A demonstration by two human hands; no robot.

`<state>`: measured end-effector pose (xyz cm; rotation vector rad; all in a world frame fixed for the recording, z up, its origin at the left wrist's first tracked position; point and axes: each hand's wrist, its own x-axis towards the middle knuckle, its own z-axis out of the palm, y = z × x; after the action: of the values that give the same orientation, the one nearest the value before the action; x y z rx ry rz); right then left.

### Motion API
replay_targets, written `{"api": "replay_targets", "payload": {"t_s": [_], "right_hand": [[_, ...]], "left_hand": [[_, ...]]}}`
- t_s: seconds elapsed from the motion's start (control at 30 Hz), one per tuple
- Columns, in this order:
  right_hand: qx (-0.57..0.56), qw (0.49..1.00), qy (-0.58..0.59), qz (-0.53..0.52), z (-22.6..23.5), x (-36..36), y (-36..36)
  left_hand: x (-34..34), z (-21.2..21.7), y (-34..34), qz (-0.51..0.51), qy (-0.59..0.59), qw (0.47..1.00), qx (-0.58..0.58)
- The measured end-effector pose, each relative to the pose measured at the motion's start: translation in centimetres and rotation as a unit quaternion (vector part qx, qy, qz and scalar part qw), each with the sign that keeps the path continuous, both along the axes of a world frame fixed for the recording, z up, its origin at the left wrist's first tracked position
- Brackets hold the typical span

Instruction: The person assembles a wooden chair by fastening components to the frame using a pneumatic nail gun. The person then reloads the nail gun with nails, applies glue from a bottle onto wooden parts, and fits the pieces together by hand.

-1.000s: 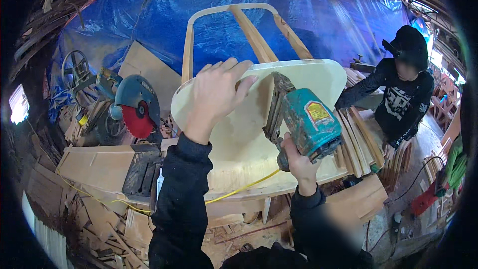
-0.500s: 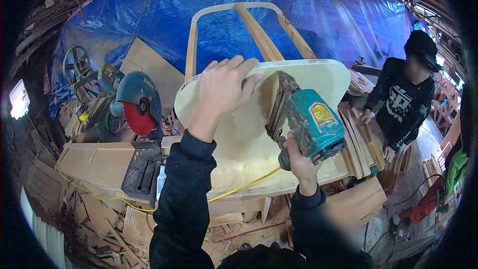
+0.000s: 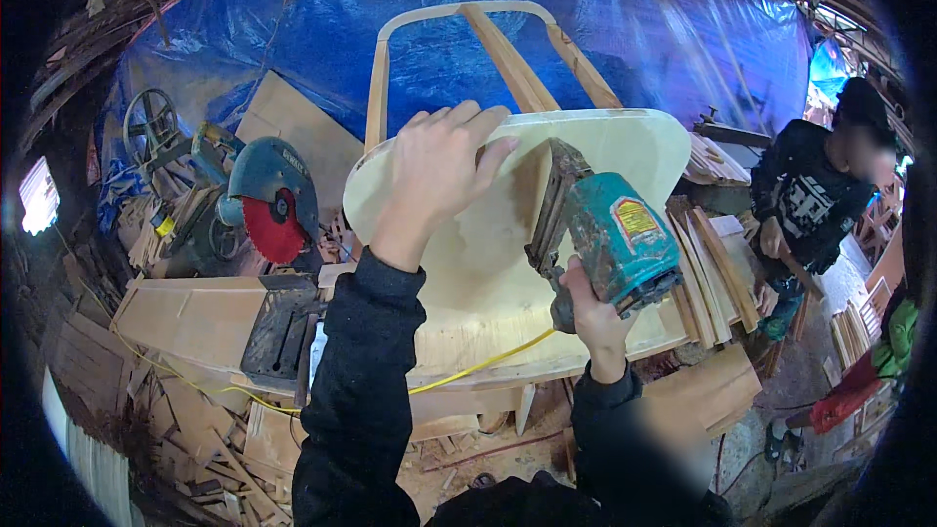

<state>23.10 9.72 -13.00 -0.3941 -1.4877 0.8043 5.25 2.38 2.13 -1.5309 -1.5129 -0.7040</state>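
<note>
My left hand [image 3: 437, 174] is wrapped over the top edge of a pale plywood panel [image 3: 468, 273] with rounded corners, fingers on the far side and thumb apart. In my right hand [image 3: 595, 322] is a worn green nail gun [image 3: 625, 234], gripped by its handle. The gun's narrow nose points up and away, close to the panel's upper edge; whether it touches cannot be made out. A yellow air hose [image 3: 488, 359] runs leftward from the gun's handle across the lower part of the panel. Beyond the edge rises a rounded wooden frame [image 3: 509, 59] with slanted bars.
To the left stands a cut-off saw [image 3: 273, 200] with a red blade. Wood strips [image 3: 698, 278] lie right of the panel. A co-worker [image 3: 820, 195] stands at the right, holding a wooden piece. Offcuts [image 3: 229, 468] litter the lower left; a blue tarp [image 3: 654, 29] hangs behind.
The co-worker has shifted to the right, away from the wood strips, and now holds a wooden piece. My hands, the nail gun and the panel have barely moved.
</note>
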Motion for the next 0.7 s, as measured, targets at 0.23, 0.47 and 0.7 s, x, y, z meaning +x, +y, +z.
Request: {"api": "replay_targets", "payload": {"t_s": [0.23,0.47,0.7], "right_hand": [[0.096,0.993,-0.005,-0.062,1.1,0.0,-0.2],[0.11,0.989,-0.028,-0.09,0.4,1.2,0.0],[-0.111,0.979,-0.167,0.035,-5.0,8.3,-3.5]], "left_hand": [[0.4,-0.2,-0.5,0.001,0.002,1.0,-0.005],[0.9,-0.5,-0.4,-0.002,0.006,1.0,0.002],[2.0,-0.8,-3.1,-0.006,0.006,1.0,0.018]]}}
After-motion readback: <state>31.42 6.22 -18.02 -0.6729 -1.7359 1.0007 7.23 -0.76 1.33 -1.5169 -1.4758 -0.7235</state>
